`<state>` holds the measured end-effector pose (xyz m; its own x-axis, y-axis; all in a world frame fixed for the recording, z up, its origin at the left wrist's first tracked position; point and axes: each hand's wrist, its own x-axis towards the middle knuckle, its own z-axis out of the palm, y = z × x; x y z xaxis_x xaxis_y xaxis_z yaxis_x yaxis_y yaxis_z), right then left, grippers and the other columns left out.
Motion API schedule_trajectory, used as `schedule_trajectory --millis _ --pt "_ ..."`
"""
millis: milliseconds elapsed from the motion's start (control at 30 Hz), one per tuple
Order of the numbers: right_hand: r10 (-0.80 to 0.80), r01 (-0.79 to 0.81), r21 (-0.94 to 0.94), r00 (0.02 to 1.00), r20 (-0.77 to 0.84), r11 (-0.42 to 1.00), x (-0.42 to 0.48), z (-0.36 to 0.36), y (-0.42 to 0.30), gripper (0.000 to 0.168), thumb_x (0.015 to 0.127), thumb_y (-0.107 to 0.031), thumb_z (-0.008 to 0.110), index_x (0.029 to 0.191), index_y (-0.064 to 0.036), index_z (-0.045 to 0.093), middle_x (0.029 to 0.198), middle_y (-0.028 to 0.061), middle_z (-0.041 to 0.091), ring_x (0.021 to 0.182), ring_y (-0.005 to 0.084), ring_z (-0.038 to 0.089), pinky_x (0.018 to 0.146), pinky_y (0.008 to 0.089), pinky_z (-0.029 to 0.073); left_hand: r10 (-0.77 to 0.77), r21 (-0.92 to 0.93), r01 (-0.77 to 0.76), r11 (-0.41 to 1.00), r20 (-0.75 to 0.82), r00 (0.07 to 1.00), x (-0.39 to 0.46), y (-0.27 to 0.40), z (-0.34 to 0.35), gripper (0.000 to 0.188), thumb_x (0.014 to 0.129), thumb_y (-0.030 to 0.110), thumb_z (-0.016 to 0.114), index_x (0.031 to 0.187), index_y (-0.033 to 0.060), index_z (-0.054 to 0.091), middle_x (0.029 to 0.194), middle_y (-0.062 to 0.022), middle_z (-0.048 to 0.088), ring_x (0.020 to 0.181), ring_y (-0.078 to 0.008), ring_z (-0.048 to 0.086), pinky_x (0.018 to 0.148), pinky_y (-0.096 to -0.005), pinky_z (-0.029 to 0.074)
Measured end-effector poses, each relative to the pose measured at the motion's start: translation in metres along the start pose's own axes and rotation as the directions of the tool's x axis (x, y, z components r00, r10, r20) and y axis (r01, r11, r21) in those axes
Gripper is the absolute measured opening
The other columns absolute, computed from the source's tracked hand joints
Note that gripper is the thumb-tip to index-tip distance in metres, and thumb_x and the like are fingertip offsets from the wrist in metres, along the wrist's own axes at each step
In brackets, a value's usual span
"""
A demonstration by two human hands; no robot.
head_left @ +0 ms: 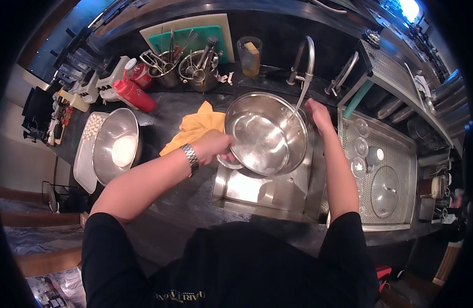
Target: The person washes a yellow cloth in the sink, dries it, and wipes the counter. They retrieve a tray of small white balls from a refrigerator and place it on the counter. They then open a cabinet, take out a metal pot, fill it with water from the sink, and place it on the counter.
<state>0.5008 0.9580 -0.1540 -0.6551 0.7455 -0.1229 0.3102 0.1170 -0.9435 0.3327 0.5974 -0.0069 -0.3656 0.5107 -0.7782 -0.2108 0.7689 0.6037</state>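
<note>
A large stainless steel pot is tilted over the metal sink, its open mouth facing up. My left hand grips the pot's near-left side by its loop handle. Water from the curved faucet appears to run down into the pot. My right hand is raised just right of the faucet's stream, beside the pot's far-right rim; its fingers look extended and hold nothing visible. An orange cloth lies on the dark counter left of the pot.
At left are a steel mixing bowl holding something white, a white tray, and a red bottle. Behind stand utensil containers, cutting boards and a cup with a sponge. Glasses and a lid occupy the right drainboard.
</note>
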Motion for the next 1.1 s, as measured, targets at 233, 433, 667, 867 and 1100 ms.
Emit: schedule_trajectory --millis 233,433,667,867,1100 --pt "0.215 -0.231 0.339 0.973 0.083 0.912 -0.053 -0.037 -0.046 0.028 0.101 -0.033 0.054 0.093 -0.008 0.064 0.079 -0.0004 0.058 0.07 0.0112 0.055 0.065 0.0281 0.047 -0.011 -0.233 0.061 0.971 0.21 0.978 0.042 0.004 0.01 0.014 0.089 0.021 0.058 0.094 0.0084 0.056 0.085 -0.0161 0.074 0.042 -0.0071 0.046 0.042 -0.0245 0.032" --pt "0.235 -0.229 0.625 0.969 0.074 0.747 -0.062 -0.06 -0.092 0.021 0.098 -0.023 0.059 0.09 -0.004 0.064 0.083 0.0017 0.064 0.076 0.0129 0.06 0.069 0.0277 0.05 -0.015 -0.293 0.137 0.946 0.385 0.923 0.075 -0.01 0.038 0.014 0.085 0.02 0.065 0.076 0.0127 0.056 0.072 -0.0055 0.067 0.042 -0.0065 0.045 0.04 -0.0207 0.036" --pt "-0.092 0.139 0.098 0.921 -0.38 0.985 -0.125 -0.063 -0.127 0.038 0.102 -0.032 0.051 0.073 -0.007 0.054 0.07 -0.0025 0.047 0.07 0.0091 0.041 0.065 0.0263 0.035 0.22 -0.419 -0.178 0.891 0.055 0.974 0.146 -0.018 0.085 0.029 0.099 0.04 0.056 0.096 0.0112 0.058 0.075 0.0024 0.052 0.059 -0.0068 0.048 0.06 -0.0235 0.049" --pt "-0.321 0.257 -0.192 0.762 -0.562 0.947 -0.177 -0.042 -0.157 0.042 0.102 -0.031 0.053 0.071 -0.003 0.052 0.063 -0.0018 0.044 0.062 0.0088 0.039 0.057 0.0283 0.034 0.228 -0.549 -0.076 0.832 0.215 0.95 0.159 -0.016 0.108 0.025 0.104 0.029 0.049 0.108 0.0065 0.058 0.091 -0.0036 0.06 0.079 -0.0152 0.06 0.08 -0.0324 0.055" --pt "-0.095 0.193 0.115 0.817 -0.569 0.974 -0.178 -0.072 -0.129 0.041 0.102 -0.033 0.054 0.069 -0.009 0.053 0.065 -0.0071 0.041 0.06 0.0052 0.032 0.056 0.0236 0.026 0.288 -0.589 0.043 0.807 0.457 0.842 0.137 -0.046 0.066 0.019 0.1 0.014 0.052 0.107 -0.0014 0.059 0.091 -0.0071 0.064 0.088 -0.0179 0.065 0.09 -0.0348 0.054"
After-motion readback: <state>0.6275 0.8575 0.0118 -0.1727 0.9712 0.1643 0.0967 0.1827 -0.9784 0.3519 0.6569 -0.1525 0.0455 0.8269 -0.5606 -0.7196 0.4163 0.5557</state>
